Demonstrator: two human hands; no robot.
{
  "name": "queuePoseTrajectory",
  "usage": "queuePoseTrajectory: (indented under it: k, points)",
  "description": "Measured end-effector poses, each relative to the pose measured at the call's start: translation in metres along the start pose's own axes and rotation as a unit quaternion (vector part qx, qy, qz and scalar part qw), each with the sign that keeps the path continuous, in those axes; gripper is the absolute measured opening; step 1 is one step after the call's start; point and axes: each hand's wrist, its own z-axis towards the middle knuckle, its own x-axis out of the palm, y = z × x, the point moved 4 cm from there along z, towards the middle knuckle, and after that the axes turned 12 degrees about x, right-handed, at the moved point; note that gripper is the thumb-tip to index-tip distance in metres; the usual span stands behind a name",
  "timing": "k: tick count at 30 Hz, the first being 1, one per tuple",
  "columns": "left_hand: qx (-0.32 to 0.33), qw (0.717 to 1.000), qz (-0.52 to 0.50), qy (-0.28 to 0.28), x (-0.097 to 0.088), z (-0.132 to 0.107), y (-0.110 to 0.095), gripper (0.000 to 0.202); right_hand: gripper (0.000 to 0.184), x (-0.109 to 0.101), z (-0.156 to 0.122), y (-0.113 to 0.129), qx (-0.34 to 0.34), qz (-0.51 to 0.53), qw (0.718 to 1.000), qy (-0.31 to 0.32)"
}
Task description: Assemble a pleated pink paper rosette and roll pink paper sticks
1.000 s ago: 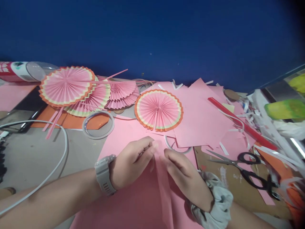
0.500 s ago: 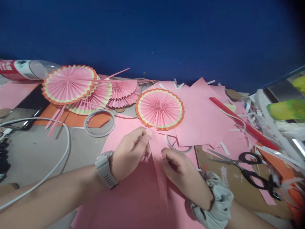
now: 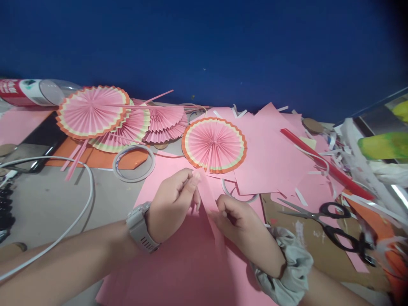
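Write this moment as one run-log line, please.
left hand: pinching pink paper at upper end | right hand: touching same paper, lower down | pleated disc: beyond hands | scissors: open, at right

I count my two hands [image 3: 172, 202], with one pink strip [image 3: 206, 192] between them, one watch [image 3: 141, 225] and one scrunchie [image 3: 288, 265]. Around me: two orange-edged paper fans [image 3: 214, 145], two tape rolls [image 3: 151, 163], one pair of scissors [image 3: 341, 238], one bottle [image 3: 30, 92], one phone [image 3: 47, 131]. The paper scraps [image 3: 300, 197] overlap too much to count.
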Motion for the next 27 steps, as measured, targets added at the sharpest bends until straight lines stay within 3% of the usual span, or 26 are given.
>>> queuePoseTrajectory:
  k: [8,12,15,17,21,27]
  points:
    - [-0.020,0.997,-0.069,0.008,0.001,0.001,0.006,0.033,0.033,0.000,-0.001,-0.002,0.003,0.006,1.000,-0.003]
    - [-0.028,0.984,-0.159,0.077,0.007,0.003,0.006,0.024,0.033,0.001,-0.001,-0.002,-0.002,0.014,1.000,0.006]
    - [-0.018,0.979,-0.152,0.133,0.012,0.002,0.004,0.023,0.031,0.003,-0.001,-0.003,-0.007,0.016,1.000,0.018]
    - [-0.025,0.982,-0.128,0.137,0.013,0.002,0.005,0.028,0.032,0.004,-0.001,-0.003,-0.011,0.018,1.000,0.019]
    - [-0.022,0.989,-0.108,0.101,0.010,0.002,0.005,0.031,0.033,0.003,0.000,-0.003,-0.017,0.019,1.000,0.016]
    - [-0.004,0.988,-0.145,-0.047,-0.004,0.006,0.011,0.023,0.032,0.003,-0.001,-0.001,-0.030,0.020,0.999,0.034]
